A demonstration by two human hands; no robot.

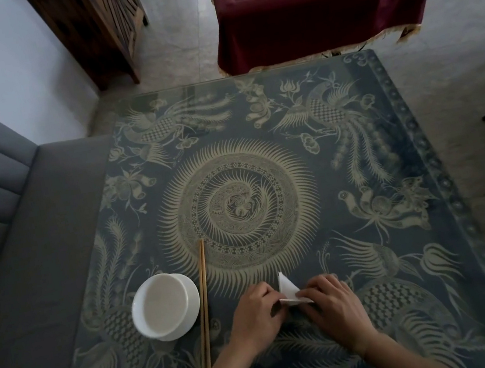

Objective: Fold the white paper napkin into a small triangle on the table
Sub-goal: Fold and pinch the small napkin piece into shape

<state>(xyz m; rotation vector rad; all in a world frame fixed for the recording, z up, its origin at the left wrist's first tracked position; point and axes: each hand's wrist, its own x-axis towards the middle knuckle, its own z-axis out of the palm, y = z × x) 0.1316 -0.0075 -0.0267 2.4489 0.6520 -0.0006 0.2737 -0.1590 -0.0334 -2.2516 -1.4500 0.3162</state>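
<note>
The white paper napkin point(288, 289) lies folded small near the front of the patterned table point(261, 148), with one pointed flap standing up. My left hand point(256, 313) pinches its left edge with curled fingers. My right hand point(331, 300) presses on its right side, fingertips on the paper. Both hands cover much of the napkin, so its full shape is hidden.
A white bowl point(165, 306) stands left of my hands, with a pair of wooden chopsticks point(204, 302) lying beside it. A grey sofa point(6, 255) runs along the table's left edge. Beyond the far edge stand a red-draped table point(316, 1) and a dark wooden cabinet point(102, 24).
</note>
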